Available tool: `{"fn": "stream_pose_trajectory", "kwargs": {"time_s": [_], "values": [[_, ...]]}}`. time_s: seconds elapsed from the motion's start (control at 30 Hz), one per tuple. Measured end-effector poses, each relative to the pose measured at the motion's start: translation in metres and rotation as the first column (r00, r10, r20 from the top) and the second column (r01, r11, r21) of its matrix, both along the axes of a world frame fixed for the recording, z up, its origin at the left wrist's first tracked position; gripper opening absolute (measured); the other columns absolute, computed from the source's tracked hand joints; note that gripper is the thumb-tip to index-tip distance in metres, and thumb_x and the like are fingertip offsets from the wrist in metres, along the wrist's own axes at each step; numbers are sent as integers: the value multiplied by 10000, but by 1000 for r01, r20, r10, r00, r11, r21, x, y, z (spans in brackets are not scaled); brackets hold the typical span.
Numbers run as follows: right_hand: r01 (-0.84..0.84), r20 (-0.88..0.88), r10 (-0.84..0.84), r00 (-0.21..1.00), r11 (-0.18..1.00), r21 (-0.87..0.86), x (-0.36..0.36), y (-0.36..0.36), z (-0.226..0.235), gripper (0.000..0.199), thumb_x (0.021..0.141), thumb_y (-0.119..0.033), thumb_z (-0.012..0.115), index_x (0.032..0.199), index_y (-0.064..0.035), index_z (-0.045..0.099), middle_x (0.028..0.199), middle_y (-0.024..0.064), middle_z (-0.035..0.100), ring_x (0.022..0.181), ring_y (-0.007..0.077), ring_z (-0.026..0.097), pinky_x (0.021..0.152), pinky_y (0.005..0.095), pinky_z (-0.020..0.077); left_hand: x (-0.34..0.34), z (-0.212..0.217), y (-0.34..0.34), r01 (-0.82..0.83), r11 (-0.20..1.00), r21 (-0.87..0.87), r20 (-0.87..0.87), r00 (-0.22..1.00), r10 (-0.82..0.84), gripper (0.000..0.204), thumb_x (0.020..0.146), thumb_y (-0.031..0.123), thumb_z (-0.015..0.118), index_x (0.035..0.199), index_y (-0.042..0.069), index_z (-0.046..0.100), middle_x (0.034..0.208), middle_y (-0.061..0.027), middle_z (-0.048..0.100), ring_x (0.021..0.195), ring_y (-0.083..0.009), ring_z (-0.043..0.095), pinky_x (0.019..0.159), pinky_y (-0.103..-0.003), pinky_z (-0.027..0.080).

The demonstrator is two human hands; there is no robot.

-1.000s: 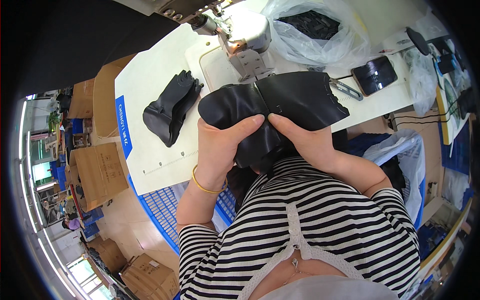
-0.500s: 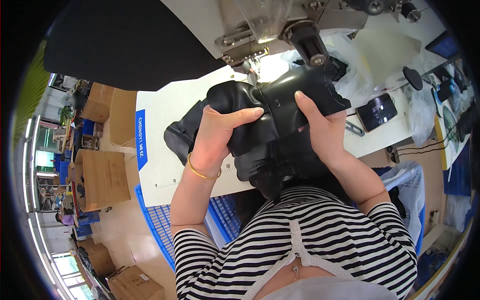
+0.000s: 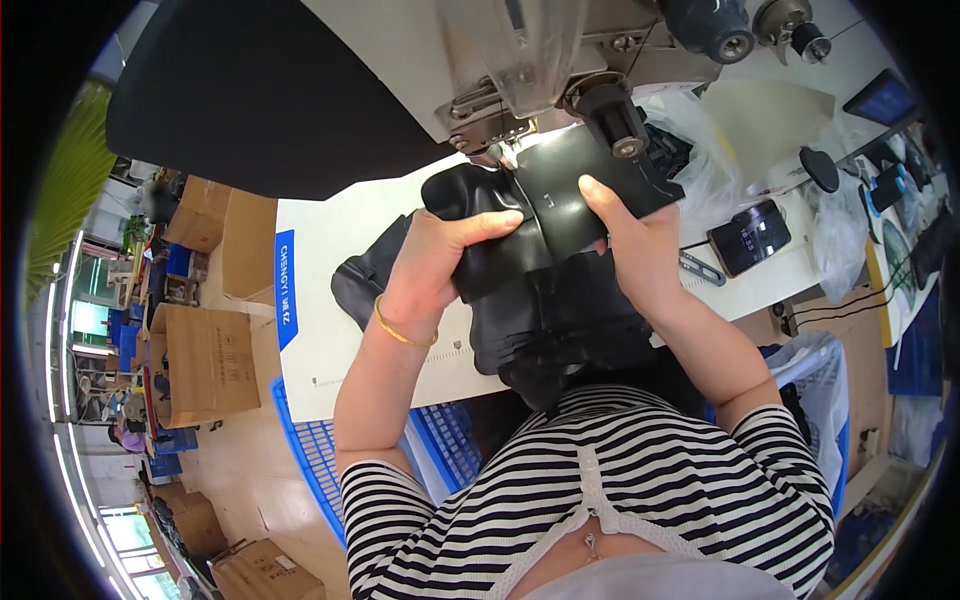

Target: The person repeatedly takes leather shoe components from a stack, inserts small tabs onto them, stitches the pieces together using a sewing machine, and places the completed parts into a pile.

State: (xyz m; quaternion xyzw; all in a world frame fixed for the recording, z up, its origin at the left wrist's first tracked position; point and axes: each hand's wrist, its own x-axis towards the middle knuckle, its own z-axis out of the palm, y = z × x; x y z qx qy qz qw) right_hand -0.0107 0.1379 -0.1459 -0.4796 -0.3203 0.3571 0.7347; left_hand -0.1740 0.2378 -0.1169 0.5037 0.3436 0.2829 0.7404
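A black leather-like piece (image 3: 560, 200) lies under the head of a white sewing machine (image 3: 520, 70), its lower part hanging off the table's front edge. My left hand (image 3: 435, 265) grips the piece's left side, thumb on top, with a gold bangle on the wrist. My right hand (image 3: 635, 245) presses the right side of the same piece, fingers pointing toward the needle area. Another pile of black pieces (image 3: 365, 280) lies on the white table (image 3: 320, 340) just left of my left hand.
A small black display box (image 3: 750, 238) and clear plastic bags (image 3: 740, 130) lie to the right on the table. A blue plastic crate (image 3: 320, 470) stands below the table's edge. Cardboard boxes (image 3: 205, 365) are stacked on the floor at the left.
My head has come closer to the machine, which now fills the top of the view. Both hands have pushed the black piece up under the machine's head.
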Motion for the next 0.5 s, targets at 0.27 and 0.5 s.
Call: {"fn": "stream_pose_trajectory", "kwargs": {"time_s": [0.27,0.5], "values": [[18,75,-19,997,1000,4,15,29,5,163,834,-148,642,875,6,677,715,-6,629,608,47,541,524,214,429,11,6,27,-11,1000,25,20,1000,10,199,743,-21,707,937,-26,661,865,-91,664,709,-134,638,663,-248,525],[12,62,-12,998,1000,11,18,33,0,164,840,-139,632,917,-3,682,761,0,643,653,51,562,544,213,442,14,12,25,-35,996,79,17,999,33,149,735,-30,711,879,-48,674,855,-95,676,770,-141,647,684,-249,521]]}}
